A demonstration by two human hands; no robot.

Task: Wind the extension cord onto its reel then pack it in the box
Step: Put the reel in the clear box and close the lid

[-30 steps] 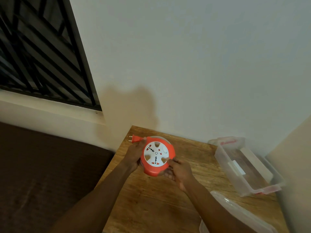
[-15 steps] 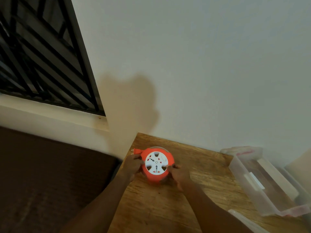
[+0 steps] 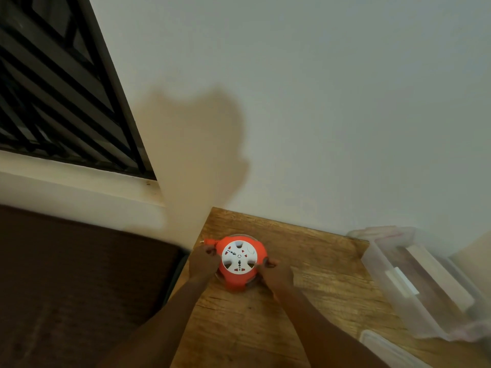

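An orange round cord reel point(image 3: 240, 261) with a white socket face stands near the far left corner of the wooden table point(image 3: 305, 301). My left hand point(image 3: 203, 262) grips its left side and my right hand point(image 3: 275, 270) grips its right side. The orange plug point(image 3: 210, 241) sticks out at the reel's upper left, above my left hand. No loose cord shows. A clear plastic box point(image 3: 414, 285) with no lid on it sits at the table's right side, apart from the reel.
The box's clear lid point(image 3: 385, 349) lies at the table's near right corner. A white wall runs along the table's far edge. A dark brown surface point(image 3: 79, 288) lies left of the table, below a barred window point(image 3: 53, 88).
The view has tilted up and the reel sits lower in it. My right hand has moved from under the reel's front to its right side; both hands still hold the reel.
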